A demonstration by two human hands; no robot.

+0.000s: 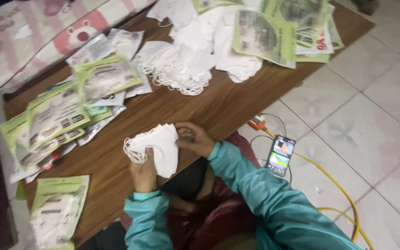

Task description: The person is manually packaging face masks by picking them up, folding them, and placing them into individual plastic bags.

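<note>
A stack of white folded face masks [159, 144] with ear loops is held over the near edge of the wooden table [223, 99]. My left hand [143, 172] grips the stack from below. At the stack's right edge, my right hand [194, 137] pinches the masks with curled fingers. Both arms wear teal sleeves. A loose heap of white masks [181, 65] lies further back on the table.
Green and clear mask packets [63, 109] are spread along the table's left side, and more packets [278, 28] lie at the far right. One packet [57, 208] sits near the front left corner. A phone [280, 155] and yellow cable [334, 185] lie on the tiled floor.
</note>
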